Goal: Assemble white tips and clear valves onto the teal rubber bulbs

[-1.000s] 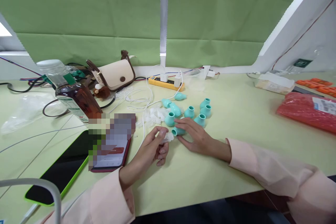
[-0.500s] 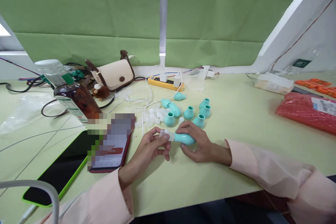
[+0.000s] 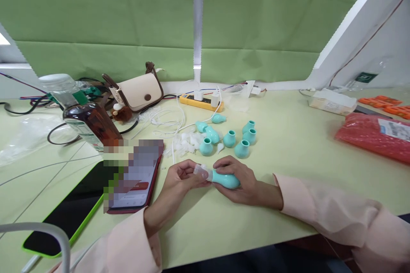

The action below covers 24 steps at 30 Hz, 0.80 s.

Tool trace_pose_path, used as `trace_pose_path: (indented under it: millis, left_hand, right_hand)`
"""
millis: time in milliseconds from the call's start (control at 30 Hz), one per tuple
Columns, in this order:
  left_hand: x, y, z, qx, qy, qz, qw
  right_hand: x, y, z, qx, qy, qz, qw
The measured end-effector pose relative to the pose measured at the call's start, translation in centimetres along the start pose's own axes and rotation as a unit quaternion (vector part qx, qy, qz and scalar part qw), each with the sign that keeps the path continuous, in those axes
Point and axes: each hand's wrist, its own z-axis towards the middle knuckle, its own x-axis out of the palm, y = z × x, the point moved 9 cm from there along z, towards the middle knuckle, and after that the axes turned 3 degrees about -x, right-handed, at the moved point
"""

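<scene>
1. Pinching a clear cap (image 3: 201, 171) between thumb and fingertips, the left hand (image 3: 179, 178) is seen with its grip narrow and closed on that cap.
2. The clear cap is pressed against the open neck of a teal bulb (image 3: 226, 179); whether it is fully seated cannot be told.
3. The teal bulb is held in the right hand (image 3: 240, 179), whose grip is wrapped around the rounded body, fingers over the top and palm beneath.
4. The bulb is carried on its side, neck towards the left hand, just above the tabletop (image 3: 288, 153) and near its front edge.
5. Just beyond the hands, a cluster of loose bulbs (image 3: 224, 135) is set on the tabletop, some upright and some lying down, with a pile of caps (image 3: 187, 140) just beside it on the left.
6. A phone (image 3: 136, 179) is laid near the left hand, and a dark tablet (image 3: 64, 217) in a green case lies partly under it, further left.
7. Further back are found a brown bottle (image 3: 88, 117), a cream purse (image 3: 137, 91) and a yellow power strip (image 3: 200, 102) with white cables (image 3: 166, 119).
8. Well apart on the right, a red packet (image 3: 373, 136) is laid.
</scene>
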Motion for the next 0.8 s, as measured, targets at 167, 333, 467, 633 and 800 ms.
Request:
trace_pose_path:
  millis: [167,333,467,633,800]
  left_hand:
    - [-0.4,-0.2,0.2,0.003,-0.015,0.052,0.999]
    - [-0.5,-0.5,0.3,0.015,-0.014,0.083,0.996]
    - [0.0,-1.0,-0.1,0.031,0.004,0.160,0.987]
    - [1.7,-1.8,-1.0,0.109,0.081,0.392,0.910]
    - [2.3,-1.3,-1.6,0.113,0.136,0.498,0.849]
  right_hand:
    - [0.6,-0.3,-0.2,0.015,0.044,-0.028,0.999]
    - [0.5,-0.6,-0.4,0.038,0.041,-0.060,0.997]
    - [0.5,-0.8,-0.7,0.034,0.039,-0.044,0.998]
    - [0.4,-0.1,-0.3,-0.008,0.045,-0.025,0.999]
    - [1.0,0.7,-0.1,-0.046,0.105,-0.019,0.993]
